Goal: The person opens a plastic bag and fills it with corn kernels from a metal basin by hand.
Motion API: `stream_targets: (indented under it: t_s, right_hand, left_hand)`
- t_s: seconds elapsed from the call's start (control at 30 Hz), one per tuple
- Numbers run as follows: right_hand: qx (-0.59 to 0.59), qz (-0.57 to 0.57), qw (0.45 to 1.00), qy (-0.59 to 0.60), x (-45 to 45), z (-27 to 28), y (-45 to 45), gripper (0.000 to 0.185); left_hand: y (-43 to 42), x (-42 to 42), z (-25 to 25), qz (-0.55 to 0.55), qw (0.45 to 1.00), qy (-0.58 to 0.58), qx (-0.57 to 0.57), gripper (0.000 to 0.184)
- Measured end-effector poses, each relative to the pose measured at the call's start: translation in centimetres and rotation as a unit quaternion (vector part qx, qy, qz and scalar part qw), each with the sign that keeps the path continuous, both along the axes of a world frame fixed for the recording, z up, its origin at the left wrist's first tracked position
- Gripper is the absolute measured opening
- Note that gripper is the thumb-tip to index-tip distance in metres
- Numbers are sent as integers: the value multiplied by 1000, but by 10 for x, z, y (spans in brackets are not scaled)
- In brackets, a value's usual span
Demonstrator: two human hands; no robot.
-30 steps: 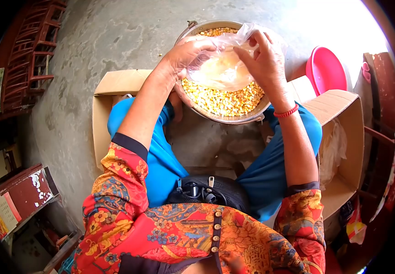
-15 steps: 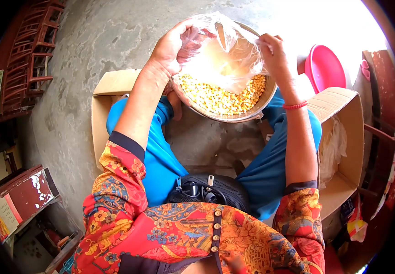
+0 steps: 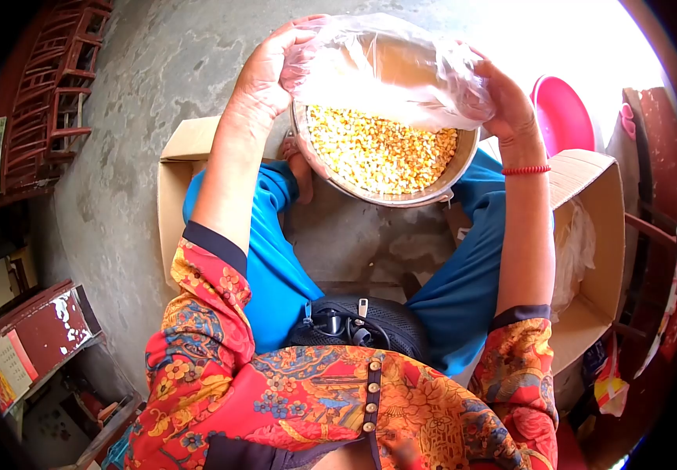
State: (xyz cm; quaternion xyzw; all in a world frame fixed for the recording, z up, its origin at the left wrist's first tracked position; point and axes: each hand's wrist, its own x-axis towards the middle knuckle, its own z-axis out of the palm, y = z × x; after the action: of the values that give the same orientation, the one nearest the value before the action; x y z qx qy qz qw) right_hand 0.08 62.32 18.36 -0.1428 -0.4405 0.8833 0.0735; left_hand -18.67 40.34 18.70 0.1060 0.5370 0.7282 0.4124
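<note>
Stretched between both hands is a clear plastic bag, held above a metal bucket. My left hand grips the bag's left side, fingers closed on the film. On the right side, my right hand has its fingers wrapped round the plastic; a red beaded bracelet circles that wrist. Yellow corn kernels lie in the bucket, their far part hidden behind the bag. Between my blue-trousered knees and just beyond them stands the bucket.
Cardboard boxes flank my legs, one at the left and one at the right with a plastic bag inside. A pink basin stands behind the right box. Wooden chairs are at the far left. A black pouch rests at my waist.
My hands have moved apart, the left leftward and the right to the right. The bag, bunched and hanging lower before, is now spread wider and more of the kernels show.
</note>
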Motion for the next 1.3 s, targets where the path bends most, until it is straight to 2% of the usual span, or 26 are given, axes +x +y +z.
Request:
stream_targets:
  t_s: [0.03, 0.1, 0.13, 0.2, 0.27, 0.33, 0.37, 0.4, 0.47, 0.53, 0.6, 0.63, 0.67, 0.73, 0.8, 0.83, 0.9, 0.93, 1.0, 1.07, 1.13, 1.17, 1.2, 1.23, 1.27, 1.3]
  right_hand:
    - [0, 0, 1000, 0, -2, 5, -3, 42]
    - [304, 83, 949, 18, -4, 10, -6, 50]
    - [375, 109, 921, 5, -4, 4, -8, 54]
    - [486, 232, 841, -50, -6, 6, -11, 53]
    - [483, 261, 835, -50, -8, -11, -4, 45]
    - [290, 192, 931, -112, -7, 2, -6, 31]
    - [138, -64, 979, -137, -6, -2, -25, 25]
    - [82, 50, 994, -49, -5, -11, 6, 24]
    - [-139, 107, 981, 82, -15, -30, 25, 24]
    - [-149, 41, 986, 58, -12, -23, 17, 30]
    - [-92, -44, 993, -51, -9, -6, -4, 26]
    - [-138, 74, 987, -34, -14, -23, 10, 28]
    - [-139, 73, 987, -35, -14, -29, 11, 28]
    - [141, -43, 988, -49, -19, -25, 4, 28]
    - [188, -73, 979, -6, -21, -28, 12, 27]
    - [317, -183, 931, -4, -19, -17, 8, 28]
    - [456, -261, 849, 57, -14, 10, -5, 24]
    - [413, -185, 886, 101, -11, 11, -10, 23]
    - [504, -93, 846, 149, -14, 8, -38, 23]
    - [668, 19, 738, 89, -17, -14, -54, 24]
    - [761, 249, 598, -47, -16, -27, -67, 30]
    - [769, 345, 531, -90, -16, -37, -71, 39]
    - [769, 382, 511, -40, -13, -50, -71, 44]
    - [737, 375, 555, -94, -13, -41, -73, 42]
    - [701, 366, 595, -147, -14, -30, -75, 40]
    - [657, 313, 667, -157, -15, -25, -74, 35]
  left_hand:
    - [1, 0, -1, 3, 1000, 8, 10, 25]
    - [6, 4, -1, 7, 1000, 16, 19, 22]
    - [9, 10, 1, 41, 999, -1, -5, 22]
    - [9, 11, -1, 75, 996, -20, -32, 21]
    - [5, 2, -9, 28, 996, 14, -87, 27]
    - [5, 4, -3, 18, 997, 46, -57, 25]
    - [5, 6, 0, 8, 997, 78, -25, 24]
    - [6, 12, 1, 8, 997, 78, -25, 24]
    - [11, 29, -1, -70, 962, 263, -15, 32]
    - [17, 35, -14, -49, 964, 260, 28, 29]
    - [14, 38, -12, -177, 903, 356, -163, 27]
    - [15, 37, -15, -175, 891, 372, -193, 32]
    - [15, 36, -16, -176, 891, 371, -194, 32]
    - [15, 33, -20, -108, 919, 333, -183, 36]
    - [15, 30, -26, -61, 931, 322, -161, 36]
    - [14, 26, -27, -37, 926, 332, -174, 36]
    - [15, 22, -35, -2, 924, 348, -155, 39]
    - [18, 22, -38, -1, 924, 348, -155, 39]
    - [21, 24, -45, -10, 930, 335, -151, 39]
    - [23, 27, -43, 0, 939, 317, -131, 39]
    - [24, 25, -38, 13, 948, 300, -108, 39]
    - [22, 19, -36, 34, 970, 223, -86, 37]
    - [18, 13, -36, 55, 986, 143, -65, 36]
    - [12, 6, -40, 6, 993, 117, -10, 50]
    - [8, -9, -47, 8, 993, 116, -10, 50]
    - [5, -22, -43, -107, 991, 84, -16, 47]
